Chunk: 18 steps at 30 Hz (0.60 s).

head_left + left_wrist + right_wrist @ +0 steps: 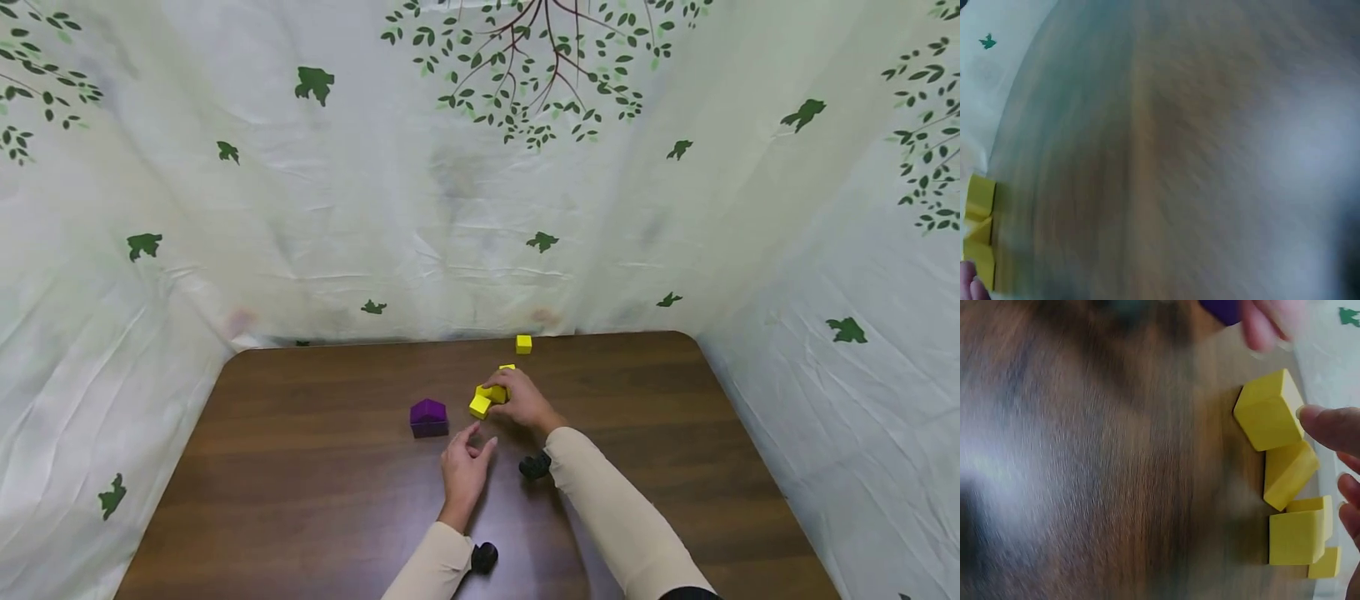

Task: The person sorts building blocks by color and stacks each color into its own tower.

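Several yellow blocks lie in a loose cluster on the brown table, the nearest block (479,407) set at an angle. My right hand (523,400) reaches over them from the right, fingers loosely bent. In the right wrist view its thumb (1332,428) is right at the edge of the front yellow block (1266,419), beside a wedge-shaped yellow block (1290,476) and a yellow cube (1296,539). My left hand (464,468) hovers just in front of the cluster, thumb and index finger spread, nothing between them. Its fingertips (971,284) overlap the yellow blocks (980,259) in the left wrist view.
Left of the cluster stands a purple block stack (429,427) with a roof-like top. A single yellow cube (523,344) sits at the table's back edge. White cloth (450,250) printed with green leaves hangs behind and around the brown table (315,467).
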Each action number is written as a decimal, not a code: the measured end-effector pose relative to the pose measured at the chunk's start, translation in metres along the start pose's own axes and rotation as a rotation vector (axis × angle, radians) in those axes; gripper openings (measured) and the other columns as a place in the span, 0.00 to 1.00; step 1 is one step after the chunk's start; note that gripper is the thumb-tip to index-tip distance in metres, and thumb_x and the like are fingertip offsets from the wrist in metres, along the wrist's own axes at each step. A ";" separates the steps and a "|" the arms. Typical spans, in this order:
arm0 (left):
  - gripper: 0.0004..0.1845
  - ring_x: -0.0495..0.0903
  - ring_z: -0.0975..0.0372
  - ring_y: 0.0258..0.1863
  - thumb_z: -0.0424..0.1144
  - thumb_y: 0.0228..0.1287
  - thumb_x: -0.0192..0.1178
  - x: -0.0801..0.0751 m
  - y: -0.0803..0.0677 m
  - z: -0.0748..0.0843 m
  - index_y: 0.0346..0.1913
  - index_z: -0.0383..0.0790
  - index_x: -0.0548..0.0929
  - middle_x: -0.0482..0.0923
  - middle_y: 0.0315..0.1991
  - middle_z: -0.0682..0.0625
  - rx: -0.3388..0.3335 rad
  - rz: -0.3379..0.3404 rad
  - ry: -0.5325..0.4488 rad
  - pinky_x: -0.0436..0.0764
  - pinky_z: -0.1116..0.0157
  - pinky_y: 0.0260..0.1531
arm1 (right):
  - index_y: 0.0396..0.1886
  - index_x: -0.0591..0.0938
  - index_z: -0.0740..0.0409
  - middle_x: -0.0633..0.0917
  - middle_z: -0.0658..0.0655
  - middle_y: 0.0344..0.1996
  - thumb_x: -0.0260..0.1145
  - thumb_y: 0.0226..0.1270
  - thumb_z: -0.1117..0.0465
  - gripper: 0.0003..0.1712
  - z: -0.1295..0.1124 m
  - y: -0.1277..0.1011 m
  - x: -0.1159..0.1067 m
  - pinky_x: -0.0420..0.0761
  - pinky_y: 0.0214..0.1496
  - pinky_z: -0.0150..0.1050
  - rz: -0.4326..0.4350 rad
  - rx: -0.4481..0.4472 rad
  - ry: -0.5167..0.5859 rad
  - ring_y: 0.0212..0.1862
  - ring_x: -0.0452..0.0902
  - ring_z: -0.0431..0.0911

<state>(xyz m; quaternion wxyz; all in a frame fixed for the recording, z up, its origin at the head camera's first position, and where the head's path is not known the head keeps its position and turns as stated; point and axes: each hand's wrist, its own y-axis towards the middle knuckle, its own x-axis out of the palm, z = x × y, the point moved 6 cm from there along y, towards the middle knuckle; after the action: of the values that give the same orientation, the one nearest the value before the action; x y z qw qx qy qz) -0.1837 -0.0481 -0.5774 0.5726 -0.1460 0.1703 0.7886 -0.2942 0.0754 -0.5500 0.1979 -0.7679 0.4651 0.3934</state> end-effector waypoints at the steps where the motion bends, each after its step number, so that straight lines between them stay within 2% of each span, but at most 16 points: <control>1: 0.21 0.77 0.64 0.24 0.40 0.54 0.72 0.004 0.002 0.001 0.50 0.34 0.83 0.83 0.43 0.45 0.001 0.021 -0.005 0.76 0.63 0.31 | 0.50 0.83 0.59 0.80 0.57 0.50 0.76 0.53 0.63 0.22 0.001 0.001 0.001 0.68 0.63 0.51 -0.013 -0.009 -0.017 0.57 0.70 0.54; 7: 0.22 0.78 0.62 0.22 0.35 0.53 0.72 0.017 0.012 0.000 0.51 0.32 0.81 0.80 0.48 0.41 0.045 0.144 0.006 0.77 0.63 0.28 | 0.49 0.84 0.59 0.79 0.58 0.50 0.77 0.52 0.64 0.22 0.000 0.011 0.007 0.67 0.63 0.51 -0.067 -0.092 -0.132 0.56 0.72 0.55; 10: 0.23 0.76 0.63 0.23 0.33 0.54 0.71 0.020 0.014 -0.002 0.53 0.31 0.80 0.78 0.52 0.41 0.071 0.181 0.016 0.76 0.65 0.27 | 0.48 0.84 0.58 0.79 0.58 0.50 0.77 0.51 0.64 0.22 -0.001 0.014 0.011 0.67 0.63 0.52 -0.081 -0.130 -0.193 0.55 0.72 0.55; 15: 0.26 0.75 0.62 0.26 0.32 0.56 0.70 0.024 0.019 -0.003 0.59 0.33 0.77 0.75 0.55 0.44 0.050 0.189 -0.008 0.76 0.64 0.28 | 0.51 0.84 0.54 0.78 0.57 0.53 0.76 0.53 0.62 0.23 -0.002 0.020 0.014 0.65 0.64 0.52 -0.123 -0.131 -0.262 0.57 0.70 0.54; 18: 0.27 0.78 0.57 0.30 0.32 0.56 0.69 0.028 0.023 -0.005 0.59 0.33 0.76 0.75 0.55 0.43 0.017 0.183 0.017 0.78 0.59 0.32 | 0.52 0.84 0.54 0.77 0.57 0.55 0.75 0.55 0.62 0.22 -0.003 0.021 0.015 0.66 0.64 0.53 -0.155 -0.133 -0.285 0.58 0.69 0.54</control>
<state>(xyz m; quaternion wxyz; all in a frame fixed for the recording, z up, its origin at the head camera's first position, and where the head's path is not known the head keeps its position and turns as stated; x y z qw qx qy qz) -0.2134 -0.0331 -0.5914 0.4980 -0.1315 0.1946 0.8347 -0.3078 0.0548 -0.5587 0.2405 -0.7492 0.3449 0.5117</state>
